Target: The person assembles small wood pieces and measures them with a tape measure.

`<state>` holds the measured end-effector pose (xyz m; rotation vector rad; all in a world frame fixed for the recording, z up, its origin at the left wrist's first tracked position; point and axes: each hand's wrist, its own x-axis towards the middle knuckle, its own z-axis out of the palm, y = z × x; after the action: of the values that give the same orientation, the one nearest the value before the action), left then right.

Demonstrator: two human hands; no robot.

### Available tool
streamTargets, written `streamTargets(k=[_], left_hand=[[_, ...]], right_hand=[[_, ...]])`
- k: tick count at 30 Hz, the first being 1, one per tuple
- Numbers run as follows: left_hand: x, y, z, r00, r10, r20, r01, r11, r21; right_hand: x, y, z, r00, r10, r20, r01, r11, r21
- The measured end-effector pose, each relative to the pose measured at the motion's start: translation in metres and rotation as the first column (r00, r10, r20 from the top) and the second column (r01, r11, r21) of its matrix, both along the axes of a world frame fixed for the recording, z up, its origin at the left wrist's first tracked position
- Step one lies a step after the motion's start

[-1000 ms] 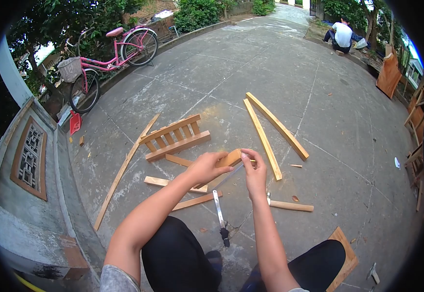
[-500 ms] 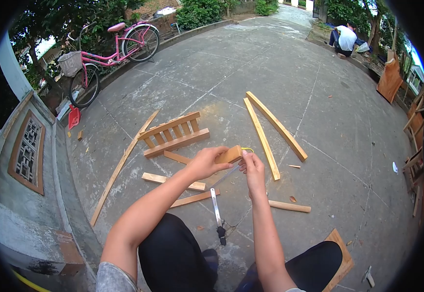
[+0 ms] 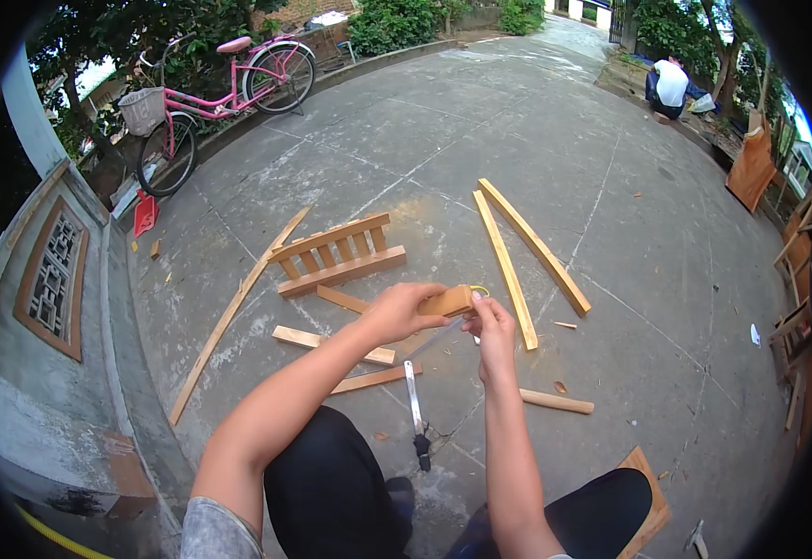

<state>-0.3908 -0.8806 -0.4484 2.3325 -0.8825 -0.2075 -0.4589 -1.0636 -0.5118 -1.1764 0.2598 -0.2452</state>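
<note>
My left hand point(image 3: 401, 310) grips a short wooden block point(image 3: 448, 302) between thumb and fingers, above the concrete ground. At the block's right end, my right hand point(image 3: 491, 326) is closed in a pinch; what its fingers hold is too small to name. A thin yellow loop point(image 3: 480, 290) shows just above those fingertips. Beneath the hands a thin grey strip point(image 3: 434, 337) slants down to the left. On the ground below lies a metal ruler-like strip point(image 3: 413, 396) with a black end.
A slatted wooden frame point(image 3: 336, 253) and a long curved strip point(image 3: 229, 321) lie left. Two long bars point(image 3: 536, 247) lie ahead to the right, a rounded stick point(image 3: 558, 402) nearer. A pink bicycle point(image 3: 229, 93) stands far left. A person point(image 3: 671, 86) crouches far right.
The block and both hands have shifted slightly right. The block now looks more level. The view has turned slightly, and the far person is bent lower.
</note>
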Motion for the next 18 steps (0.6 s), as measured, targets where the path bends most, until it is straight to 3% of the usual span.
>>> streamTargets(k=[8, 18], left_hand=[[0.006, 0.005, -0.01, 0.996, -0.025, 0.081, 0.027, 1.0, -0.016], [0.01, 0.006, -0.015, 0.996, -0.047, 0.077, 0.05, 0.997, -0.051]], right_hand=[[-0.001, 0.001, 0.004, 1.0, 0.006, -0.031, -0.007, 1.0, -0.026], [-0.003, -0.001, 0.005, 0.996, 0.047, -0.077, -0.033, 0.985, 0.169]])
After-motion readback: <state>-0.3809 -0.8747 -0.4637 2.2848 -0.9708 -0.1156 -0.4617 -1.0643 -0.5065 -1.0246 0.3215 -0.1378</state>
